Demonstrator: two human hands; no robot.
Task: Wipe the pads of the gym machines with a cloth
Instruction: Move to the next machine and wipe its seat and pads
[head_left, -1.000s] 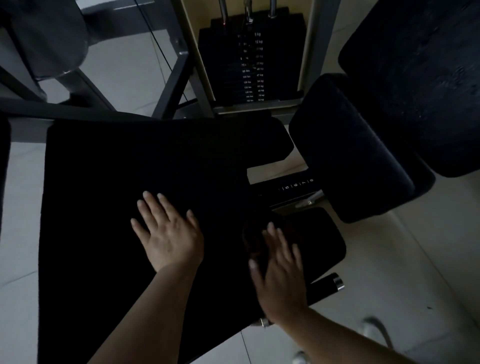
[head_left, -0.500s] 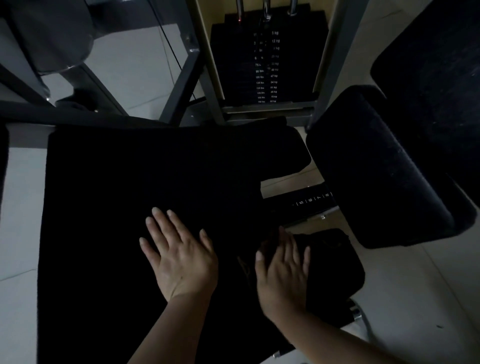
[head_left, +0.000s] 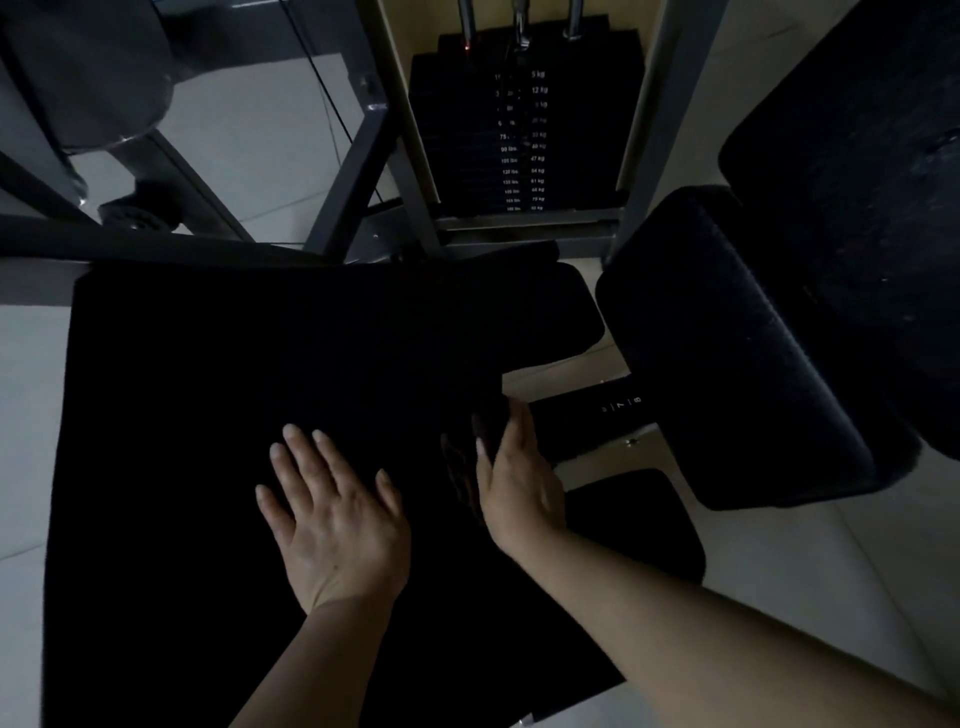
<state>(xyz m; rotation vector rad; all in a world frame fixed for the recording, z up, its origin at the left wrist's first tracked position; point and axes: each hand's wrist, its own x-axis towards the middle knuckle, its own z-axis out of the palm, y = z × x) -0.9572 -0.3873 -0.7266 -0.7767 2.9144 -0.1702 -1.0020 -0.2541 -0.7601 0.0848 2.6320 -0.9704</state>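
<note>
While the scene is v. dim, a person's left hand (head_left: 337, 519) lies flat, palm down, on a big black seat pad (head_left: 208, 389), fingers (head_left: 298, 452) straight and slightly spread, holding nothing. Right hand (head_left: 519, 483) sits just beside it at the pad's right edge, resting on a dark cloth (head_left: 460, 467); its fingers look fairly straight, w/ the thumb along the cloth's left side, but can't tell if they grip it. Cloth is hard to make out vs. the black pad. Right of the hands, a thick black roller pad (head_left: 737, 353) and a larger pad (head_left: 857, 156) above it. Weight stack (head_left: 519, 130) w/ kg/lbs labels stands at top centre inside a grey frame (head_left: 353, 171), on a pale tiled floor (head_left: 805, 597). No containers seen.
</note>
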